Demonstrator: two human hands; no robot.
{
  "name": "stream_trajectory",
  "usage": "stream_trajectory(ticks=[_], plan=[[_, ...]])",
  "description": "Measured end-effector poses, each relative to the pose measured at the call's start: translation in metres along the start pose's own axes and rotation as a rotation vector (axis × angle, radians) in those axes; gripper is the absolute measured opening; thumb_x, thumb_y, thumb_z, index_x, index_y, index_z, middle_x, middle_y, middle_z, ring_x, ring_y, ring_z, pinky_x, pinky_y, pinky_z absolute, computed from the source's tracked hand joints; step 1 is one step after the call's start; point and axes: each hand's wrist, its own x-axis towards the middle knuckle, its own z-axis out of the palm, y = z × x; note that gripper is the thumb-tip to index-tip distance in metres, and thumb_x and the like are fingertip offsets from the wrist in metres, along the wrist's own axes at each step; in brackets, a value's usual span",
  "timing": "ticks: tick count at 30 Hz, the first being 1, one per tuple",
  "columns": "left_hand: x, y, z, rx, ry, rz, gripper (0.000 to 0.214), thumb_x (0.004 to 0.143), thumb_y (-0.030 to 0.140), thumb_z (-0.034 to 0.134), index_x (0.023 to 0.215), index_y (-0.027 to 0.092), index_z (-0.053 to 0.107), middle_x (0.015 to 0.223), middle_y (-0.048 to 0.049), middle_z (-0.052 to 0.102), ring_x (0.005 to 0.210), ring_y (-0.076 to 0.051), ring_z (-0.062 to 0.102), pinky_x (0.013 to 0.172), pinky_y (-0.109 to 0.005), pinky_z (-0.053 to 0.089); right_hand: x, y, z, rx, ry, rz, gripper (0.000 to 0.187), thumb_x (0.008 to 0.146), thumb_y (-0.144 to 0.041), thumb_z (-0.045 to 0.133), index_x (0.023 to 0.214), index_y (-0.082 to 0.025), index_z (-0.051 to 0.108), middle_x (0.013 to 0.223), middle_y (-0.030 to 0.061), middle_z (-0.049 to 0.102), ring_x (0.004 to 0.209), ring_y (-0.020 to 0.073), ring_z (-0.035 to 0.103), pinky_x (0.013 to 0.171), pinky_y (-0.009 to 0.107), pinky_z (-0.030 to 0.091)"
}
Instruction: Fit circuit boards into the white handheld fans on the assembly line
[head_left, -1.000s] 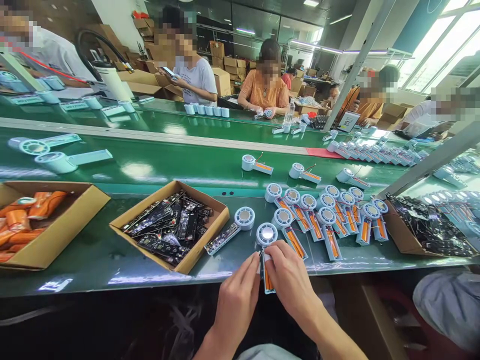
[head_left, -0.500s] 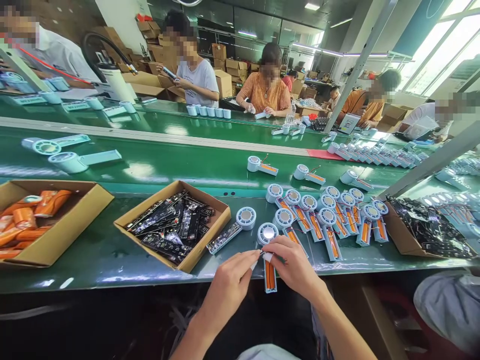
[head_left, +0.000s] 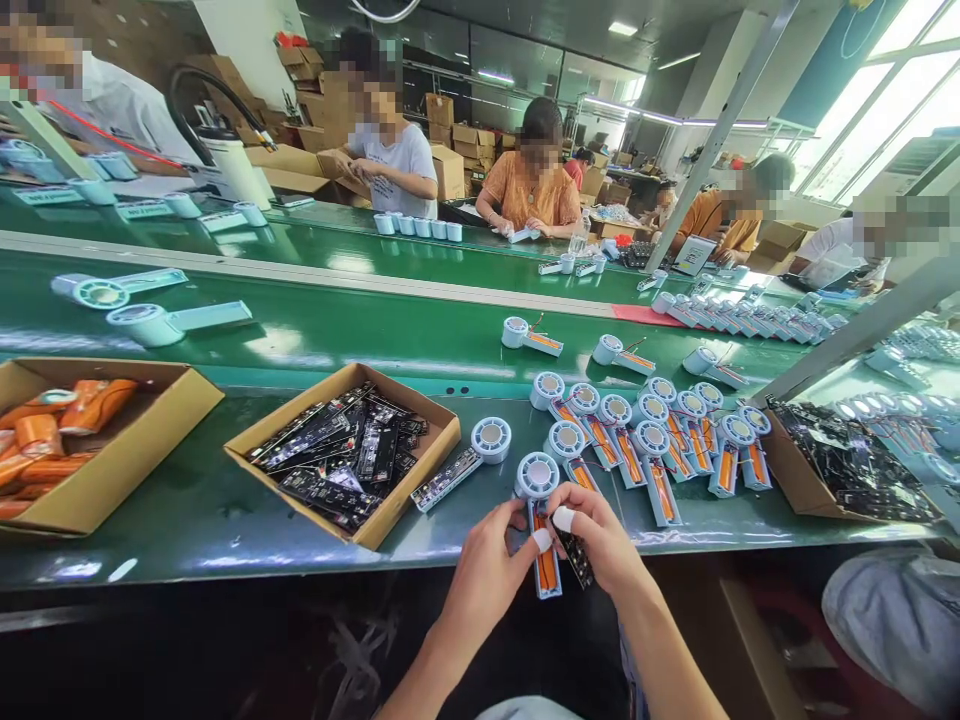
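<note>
My left hand (head_left: 491, 560) pinches the side of a small hand-held fan body (head_left: 540, 520), white round head up, with an orange battery showing in its open handle. My right hand (head_left: 600, 540) is closed on a dark circuit board (head_left: 576, 555) held against the handle's right side; its fingertips wear white finger cots. The fan lies at the near edge of the green bench (head_left: 195, 520), partly overhanging it.
A cardboard box of dark circuit boards (head_left: 341, 450) sits left of my hands, a box of orange batteries (head_left: 67, 440) further left. Several open fans (head_left: 652, 440) lie in rows to the right, one fan (head_left: 469, 460) beside the box. Other people work across the conveyor (head_left: 315, 320).
The fan has slid slightly up onto the bench. My right hand now holds a dark circuit board at the handle, not seen in it before. Both hands have closed in round the handle's top.
</note>
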Motion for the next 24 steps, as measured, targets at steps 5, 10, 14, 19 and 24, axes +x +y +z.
stream_trajectory(ticks=[5,10,14,19,24], plan=[[0.004,0.003,-0.002,-0.534,-0.287,-0.052,0.033,0.076,0.042,0.078,0.097,0.017,0.071,0.096,-0.0084,0.076,0.091,-0.026,0.069,0.085,-0.037,0.052,-0.008,0.012,0.006,0.074,-0.060,-0.120,0.022,0.075,-0.034,0.077,0.078,-0.018,0.062,0.065,-0.0029,0.057,0.049,0.0074,0.045,0.046,0.019,0.037],[-0.009,0.001,0.002,-0.861,-0.248,-0.081,0.046,0.083,0.046,0.075,0.117,0.021,0.059,0.107,-0.0074,0.073,0.093,-0.022,0.068,0.086,-0.035,0.052,-0.012,-0.003,0.006,-0.004,0.084,-0.172,0.025,0.078,-0.034,0.080,0.086,-0.020,0.061,0.077,-0.0010,0.060,0.059,0.0099,0.051,0.055,0.022,0.045],[-0.013,0.003,0.008,-0.856,-0.143,-0.080,0.042,0.087,0.050,0.069,0.114,0.021,0.055,0.095,-0.0030,0.069,0.076,-0.016,0.063,0.072,-0.029,0.051,-0.018,-0.018,0.011,-0.232,0.122,-0.192,0.024,0.082,-0.035,0.076,0.095,-0.020,0.062,0.085,0.0012,0.061,0.071,0.0130,0.056,0.062,0.024,0.049],[-0.009,0.005,0.008,-0.681,-0.005,-0.006,0.037,0.090,0.048,0.063,0.113,0.022,0.050,0.091,-0.0003,0.066,0.072,-0.014,0.060,0.070,-0.028,0.048,-0.019,-0.021,0.018,-0.563,0.227,-0.282,0.029,0.087,-0.028,0.065,0.114,-0.022,0.056,0.096,0.0042,0.065,0.086,0.0174,0.063,0.080,0.029,0.053],[-0.004,0.001,0.002,-0.523,0.115,0.025,0.033,0.092,0.043,0.058,0.114,0.021,0.048,0.104,-0.0049,0.068,0.088,-0.018,0.064,0.081,-0.031,0.049,-0.021,-0.029,0.018,-1.261,0.245,-0.332,0.013,0.096,-0.022,0.047,0.096,-0.022,0.060,0.086,0.0051,0.069,0.072,0.0179,0.063,0.063,0.026,0.043]])
